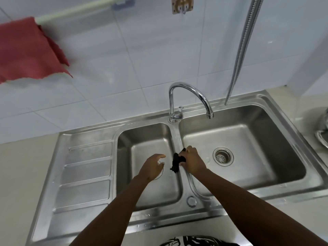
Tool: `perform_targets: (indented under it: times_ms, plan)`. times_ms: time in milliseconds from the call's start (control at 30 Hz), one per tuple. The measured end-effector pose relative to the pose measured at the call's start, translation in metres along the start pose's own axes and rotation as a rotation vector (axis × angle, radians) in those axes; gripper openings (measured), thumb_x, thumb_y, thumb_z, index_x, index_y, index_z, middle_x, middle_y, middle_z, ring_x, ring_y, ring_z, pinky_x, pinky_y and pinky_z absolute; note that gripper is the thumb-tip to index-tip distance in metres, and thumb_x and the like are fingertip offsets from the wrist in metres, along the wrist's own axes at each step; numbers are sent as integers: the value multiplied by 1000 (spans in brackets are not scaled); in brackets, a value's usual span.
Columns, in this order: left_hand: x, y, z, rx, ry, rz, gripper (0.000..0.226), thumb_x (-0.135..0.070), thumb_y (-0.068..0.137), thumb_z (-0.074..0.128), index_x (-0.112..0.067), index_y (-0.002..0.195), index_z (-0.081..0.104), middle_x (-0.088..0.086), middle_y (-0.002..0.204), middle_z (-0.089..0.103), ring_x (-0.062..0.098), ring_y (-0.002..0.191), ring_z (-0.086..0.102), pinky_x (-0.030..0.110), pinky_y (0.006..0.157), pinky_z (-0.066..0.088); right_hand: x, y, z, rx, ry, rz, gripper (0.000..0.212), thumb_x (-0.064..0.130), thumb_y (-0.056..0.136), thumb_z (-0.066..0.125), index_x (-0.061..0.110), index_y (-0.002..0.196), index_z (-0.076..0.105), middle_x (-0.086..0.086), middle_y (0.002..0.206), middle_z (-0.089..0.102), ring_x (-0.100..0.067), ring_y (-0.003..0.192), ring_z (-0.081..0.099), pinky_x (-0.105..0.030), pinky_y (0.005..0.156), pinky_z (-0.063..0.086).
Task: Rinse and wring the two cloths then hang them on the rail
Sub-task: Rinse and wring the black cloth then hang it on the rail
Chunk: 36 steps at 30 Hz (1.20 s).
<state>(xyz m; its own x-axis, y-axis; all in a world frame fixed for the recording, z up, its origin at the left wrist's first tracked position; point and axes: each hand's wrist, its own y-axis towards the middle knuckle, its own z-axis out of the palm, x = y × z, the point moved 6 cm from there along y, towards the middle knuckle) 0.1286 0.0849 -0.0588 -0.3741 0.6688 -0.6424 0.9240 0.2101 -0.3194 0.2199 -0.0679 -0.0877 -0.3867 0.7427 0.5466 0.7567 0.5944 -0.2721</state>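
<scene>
A red cloth hangs over the pale rail on the tiled wall at the upper left. My right hand grips a small bunched black cloth above the divider between the two sink basins. My left hand hovers over the left basin, fingers apart and holding nothing, a short gap from the black cloth. The chrome tap curves over the right basin; no water is running.
The steel double sink has a ribbed drainboard on its left. A strainer drain sits in the right basin. A ribbed metal hose hangs at the right. A metal pot edge shows at the far right.
</scene>
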Motion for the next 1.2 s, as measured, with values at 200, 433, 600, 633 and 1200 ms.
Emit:
perform_targets:
  times_ms: [200, 433, 600, 633, 1200]
  plan:
    - [9, -11, -6, -58, -79, -11, 34, -8, 89, 54, -14, 123, 59, 3, 128, 59, 17, 121, 53, 23, 103, 36, 7, 8, -16, 88, 76, -86, 21, 10, 77, 70, 7, 96, 62, -4, 95, 49, -20, 88, 46, -24, 75, 34]
    - [16, -26, -7, -15, -255, -16, 44, -19, 85, 65, -24, 127, 54, -1, 130, 57, 17, 119, 55, 36, 103, 45, 55, -9, -86, 48, 165, -257, 24, -4, 72, 67, 10, 91, 60, 1, 91, 51, -16, 85, 50, -23, 72, 37]
    - [-7, -34, -19, 18, -453, 24, 97, -35, 66, 85, -26, 145, 29, -11, 149, 32, 9, 133, 34, 35, 107, 39, 103, -31, -132, 8, 269, -274, 40, -5, 69, 63, 23, 97, 62, 9, 100, 52, -13, 93, 56, -19, 76, 47]
    - [-16, -36, -24, 21, -457, 54, 106, -36, 62, 87, -26, 147, 24, -13, 149, 29, 6, 135, 30, 33, 109, 34, 112, -36, -139, 1, 296, -275, 41, -5, 69, 62, 23, 98, 61, 8, 103, 53, -14, 94, 58, -19, 76, 49]
    - [-58, -70, -79, 96, -393, 101, 10, -10, 87, 55, -12, 88, 65, 1, 72, 65, 10, 62, 59, 28, 65, 46, 147, -79, -126, 131, 54, -358, 63, 14, 66, 81, 7, 121, 51, 0, 127, 40, -12, 115, 42, -22, 102, 34]
